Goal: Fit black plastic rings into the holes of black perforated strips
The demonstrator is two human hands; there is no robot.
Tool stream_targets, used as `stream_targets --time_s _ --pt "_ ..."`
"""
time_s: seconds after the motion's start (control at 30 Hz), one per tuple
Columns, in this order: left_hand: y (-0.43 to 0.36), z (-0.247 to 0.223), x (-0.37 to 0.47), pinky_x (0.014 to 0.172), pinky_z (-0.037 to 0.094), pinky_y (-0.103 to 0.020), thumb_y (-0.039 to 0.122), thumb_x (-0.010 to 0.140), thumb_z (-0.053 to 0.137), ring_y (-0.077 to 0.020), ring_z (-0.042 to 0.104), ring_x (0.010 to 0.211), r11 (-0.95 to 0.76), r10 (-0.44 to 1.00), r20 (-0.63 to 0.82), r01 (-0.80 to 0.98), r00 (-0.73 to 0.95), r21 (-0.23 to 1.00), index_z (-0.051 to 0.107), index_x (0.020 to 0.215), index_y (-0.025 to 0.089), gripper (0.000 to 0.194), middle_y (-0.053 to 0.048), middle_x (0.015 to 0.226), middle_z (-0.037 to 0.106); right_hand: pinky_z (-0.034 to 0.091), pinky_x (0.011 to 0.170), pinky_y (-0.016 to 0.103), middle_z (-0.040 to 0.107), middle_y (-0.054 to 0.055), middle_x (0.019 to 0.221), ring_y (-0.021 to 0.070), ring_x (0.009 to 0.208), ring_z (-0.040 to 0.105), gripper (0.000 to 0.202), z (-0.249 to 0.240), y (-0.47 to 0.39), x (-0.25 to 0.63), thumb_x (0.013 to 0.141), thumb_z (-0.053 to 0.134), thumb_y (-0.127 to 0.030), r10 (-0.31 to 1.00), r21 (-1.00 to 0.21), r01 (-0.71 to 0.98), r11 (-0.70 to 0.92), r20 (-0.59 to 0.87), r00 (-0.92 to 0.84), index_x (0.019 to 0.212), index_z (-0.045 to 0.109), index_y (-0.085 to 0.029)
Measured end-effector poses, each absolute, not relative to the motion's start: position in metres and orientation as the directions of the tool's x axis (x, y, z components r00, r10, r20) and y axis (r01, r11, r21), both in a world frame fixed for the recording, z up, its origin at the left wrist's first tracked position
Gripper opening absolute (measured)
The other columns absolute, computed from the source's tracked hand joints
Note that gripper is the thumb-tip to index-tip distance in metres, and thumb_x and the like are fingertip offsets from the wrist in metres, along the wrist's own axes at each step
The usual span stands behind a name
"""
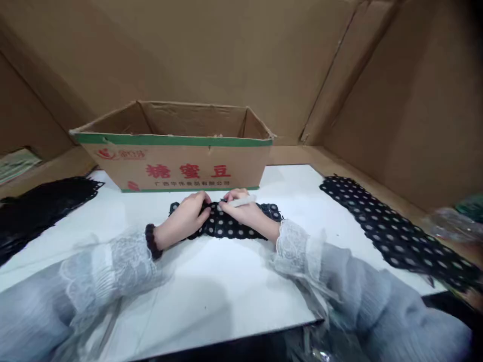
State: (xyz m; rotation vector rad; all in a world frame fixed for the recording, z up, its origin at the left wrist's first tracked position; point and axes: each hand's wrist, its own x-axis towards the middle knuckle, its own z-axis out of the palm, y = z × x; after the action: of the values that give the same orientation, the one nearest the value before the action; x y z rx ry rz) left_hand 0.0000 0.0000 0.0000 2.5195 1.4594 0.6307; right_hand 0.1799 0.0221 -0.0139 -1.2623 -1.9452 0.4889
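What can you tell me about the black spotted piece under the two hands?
The black spotted piece is a strip with round, pale spots in rows and an uneven, bumpy edge; it looks like fabric, but the exact material is unclear. It lies crosswise on the white surface, in front of the cardboard box. The left hand touches it; the right hand, holding a white pen-like tool, covers part of its right half.

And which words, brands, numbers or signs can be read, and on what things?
"糖蜜豆": cardboard carton, front, red.
"广西华伟食品有限公司": same front, below.
Lettering beside red logo, upper left: too blurred.
Red mark, lower left: unclear.
Green-tinted sheet, far left: unreadable.
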Motion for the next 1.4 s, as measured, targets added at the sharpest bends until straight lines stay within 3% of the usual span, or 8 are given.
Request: stream_targets --time_s 0.13,0.27,0.43,0.63,0.93,1.17,1.27,1.4 --pt "0.002 0.012 -0.003 0.069 0.044 -0.032 0.026 0.086 0.031 -0.0227 0.06 0.076 -0.454 0.89 0.188 0.845 0.415 0.284 0.045 0.097 0.018 0.019 -0.006 0.083 0.062 0.038 0.07 0.028 0.053 0.001 0.064 0.0143 0.068 0.05 0.031 -0.01 0.017 0.182 0.08 0.047 -0.033 0.832 -0.691 0.481 0.54 0.353 -0.427 0.054 0.038 -0.019" --pt "0.003 0.013 -0.005 0.069 0.042 -0.033 0.023 0.084 0.029 -0.0242 0.059 0.077 -0.471 0.878 0.157 0.875 0.452 0.115 0.05 0.095 0.017 0.025 -0.009 0.086 0.061 0.036 0.063 0.027 0.049 -0.001 0.059 0.0126 0.061 0.047 0.034 -0.006 0.014 0.185 0.084 0.041 -0.037 0.848 -0.78 0.401 0.481 0.299 -0.436 0.056 0.043 -0.019" --pt "0.005 0.01 -0.007 0.074 0.041 -0.031 0.02 0.082 0.029 -0.0206 0.055 0.079 -0.487 0.871 0.169 0.771 0.461 0.41 0.048 0.082 0.018 0.02 -0.004 0.082 0.058 0.035 0.062 0.027 0.047 -0.002 0.056 0.012 0.058 0.046 0.034 -0.005 0.015 0.187 0.083 0.043 -0.039 0.887 -0.849 0.362 0.385 0.234 -0.397 0.056 0.044 -0.018" --pt "0.006 0.011 -0.007 0.077 0.039 -0.029 0.041 0.086 0.038 -0.0192 0.053 0.081 -0.389 0.887 0.071 0.656 0.456 0.646 0.051 0.082 0.018 0.027 -0.001 0.083 0.058 0.036 0.061 0.027 0.051 -0.001 0.056 0.0123 0.058 0.048 0.032 -0.006 0.019 0.188 0.081 0.044 -0.038 0.921 -0.901 0.311 0.301 0.19 -0.341 0.056 0.047 -0.018" --pt "0.006 0.008 -0.01 0.07 0.037 -0.027 0.041 0.086 0.041 -0.0158 0.047 0.073 -0.394 0.883 0.097 0.615 0.459 0.683 0.045 0.074 0.018 0.025 0.002 0.073 0.049 0.034 0.061 0.026 0.045 -0.002 0.059 0.0119 0.06 0.045 0.037 -0.007 0.013 0.186 0.086 0.039 -0.045 0.878 -0.823 0.382 0.42 0.261 -0.402 0.06 0.042 -0.019" --pt "0.0 0.006 -0.012 0.067 0.035 -0.027 0.042 0.087 0.039 -0.0156 0.046 0.07 -0.453 0.868 0.137 0.648 0.478 0.612 0.042 0.076 0.019 0.025 0.002 0.072 0.048 0.031 0.063 0.027 0.043 -0.001 0.065 0.0127 0.065 0.043 0.027 -0.011 0.017 0.179 0.088 0.037 -0.032 0.787 -0.568 0.549 0.613 0.384 -0.482 0.065 0.035 -0.02" --pt "0.002 0.005 -0.014 0.068 0.035 -0.026 0.044 0.087 0.039 -0.0152 0.045 0.071 -0.422 0.88 0.124 0.631 0.459 0.651 0.042 0.075 0.019 0.027 0.003 0.073 0.047 0.032 0.065 0.028 0.044 -0.001 0.064 0.013 0.066 0.044 0.029 -0.01 0.02 0.181 0.087 0.038 -0.034 0.807 -0.612 0.53 0.586 0.389 -0.443 0.062 0.036 -0.019" --pt "0.007 0.006 -0.014 0.069 0.036 -0.026 0.046 0.086 0.038 -0.015 0.044 0.072 -0.363 0.896 0.087 0.607 0.435 0.707 0.043 0.077 0.019 0.029 0.003 0.073 0.045 0.034 0.066 0.027 0.048 0.0 0.066 0.0124 0.065 0.046 0.032 -0.004 0.022 0.188 0.083 0.042 -0.034 0.864 -0.824 0.366 0.433 0.263 -0.429 0.055 0.041 -0.018"
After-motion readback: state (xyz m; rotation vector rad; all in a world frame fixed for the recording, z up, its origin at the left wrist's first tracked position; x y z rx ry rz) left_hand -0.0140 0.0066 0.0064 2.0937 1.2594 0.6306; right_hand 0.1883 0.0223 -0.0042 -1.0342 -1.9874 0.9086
